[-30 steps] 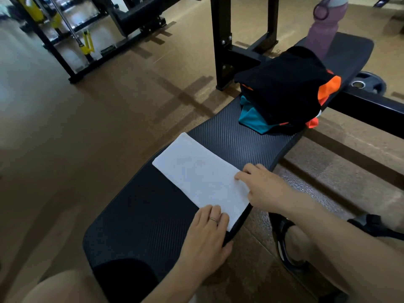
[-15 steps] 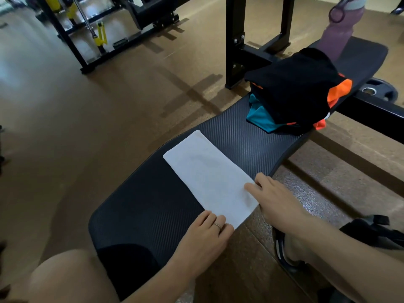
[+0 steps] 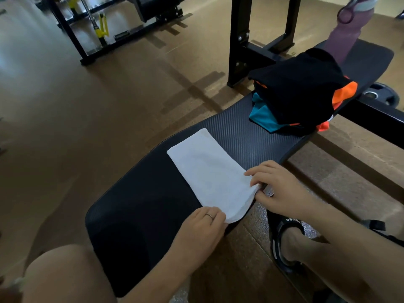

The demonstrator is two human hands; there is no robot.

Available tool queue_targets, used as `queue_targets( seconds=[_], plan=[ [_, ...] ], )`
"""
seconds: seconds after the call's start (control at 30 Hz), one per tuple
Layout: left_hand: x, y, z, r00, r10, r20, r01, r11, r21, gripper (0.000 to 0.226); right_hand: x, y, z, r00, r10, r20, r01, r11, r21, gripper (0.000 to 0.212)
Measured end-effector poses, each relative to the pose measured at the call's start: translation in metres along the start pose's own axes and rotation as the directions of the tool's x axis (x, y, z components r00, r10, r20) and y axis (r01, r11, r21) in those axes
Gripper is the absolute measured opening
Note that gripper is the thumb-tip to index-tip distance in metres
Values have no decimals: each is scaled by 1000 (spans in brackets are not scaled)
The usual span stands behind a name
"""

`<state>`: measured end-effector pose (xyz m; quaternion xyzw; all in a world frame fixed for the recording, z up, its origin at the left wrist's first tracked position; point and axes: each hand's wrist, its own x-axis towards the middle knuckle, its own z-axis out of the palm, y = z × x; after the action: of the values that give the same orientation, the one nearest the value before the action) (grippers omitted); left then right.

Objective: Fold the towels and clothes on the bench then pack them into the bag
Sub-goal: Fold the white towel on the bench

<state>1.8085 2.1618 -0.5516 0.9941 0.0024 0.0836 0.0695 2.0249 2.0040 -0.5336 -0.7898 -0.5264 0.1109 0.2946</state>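
Observation:
A white towel [image 3: 206,171], folded into a long strip, lies across the black padded bench [image 3: 142,204]. My right hand [image 3: 277,189] pinches the towel's near right corner, which is lifted slightly off the pad. At the near left corner my left hand [image 3: 202,230] grips the towel's edge with fingers curled. Farther along the bench sits a pile of clothes [image 3: 299,92]: black on top, teal and orange beneath. No bag is in view.
A purple water bottle [image 3: 347,33] stands at the bench's far end. Black rack uprights [image 3: 238,40] rise left of the pile, and a weight plate [image 3: 380,96] lies on the floor to its right. My sandalled foot [image 3: 286,241] rests on the brown floor.
Both hands went from resting flat on the towel's near end to gripping its corners. The right corner has lifted off the bench. The camera has moved closer.

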Motion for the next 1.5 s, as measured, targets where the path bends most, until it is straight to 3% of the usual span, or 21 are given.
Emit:
queue_targets(
  seconds=[0.13,0.2,0.3,0.43,0.53,0.63,0.77,0.9,0.97,1.07,1.13,1.2,1.27,1.37,1.5],
  plan=[
    [-6,-9,-24,959,-272,83,284,921,-265,13,10,-3,-2,981,185,50,-191,932,308,15],
    [-6,-15,-28,902,-399,163,429,799,-422,11,15,-2,3,972,212,102,-234,910,342,9],
    [-3,-24,-23,859,-496,127,476,684,-553,11,23,-4,11,958,251,139,-284,897,338,10],
    [2,-22,-20,820,-556,139,522,624,-582,22,30,-6,19,939,316,133,-341,903,261,21],
    [8,-15,-20,820,-540,189,557,681,-475,50,36,-11,26,925,358,130,-377,907,186,24],
    [13,-15,-13,822,-552,137,553,717,-425,38,39,-11,31,906,403,126,-419,896,145,26],
    [18,-26,-3,732,-648,209,623,513,-591,14,43,-12,33,897,432,96,-440,893,92,29],
    [26,-34,-1,689,-680,251,654,433,-621,29,47,-14,37,887,457,62,-459,888,27,31],
    [30,-37,-1,684,-683,255,678,467,-567,23,49,-15,39,879,475,38,-475,880,-20,30],
    [34,-36,-3,713,-668,213,686,600,-412,12,51,-19,43,878,478,-8,-477,875,-83,26],
    [32,-32,-3,745,-648,159,666,706,-239,14,51,-22,44,894,446,-41,-447,886,-125,21],
    [31,-33,-1,759,-643,99,651,750,-117,19,53,-22,43,917,392,-68,-398,905,-149,19],
    [32,-40,3,793,-609,25,608,787,-101,18,53,-18,43,964,251,-94,-266,931,-251,19],
    [35,-49,11,892,-428,-145,436,899,27,18,53,-7,47,999,-14,-48,-10,889,-458,22],
    [38,-52,11,967,-204,-150,228,959,166,19,50,-6,34,992,-121,45,129,907,-401,15]
  ],
)
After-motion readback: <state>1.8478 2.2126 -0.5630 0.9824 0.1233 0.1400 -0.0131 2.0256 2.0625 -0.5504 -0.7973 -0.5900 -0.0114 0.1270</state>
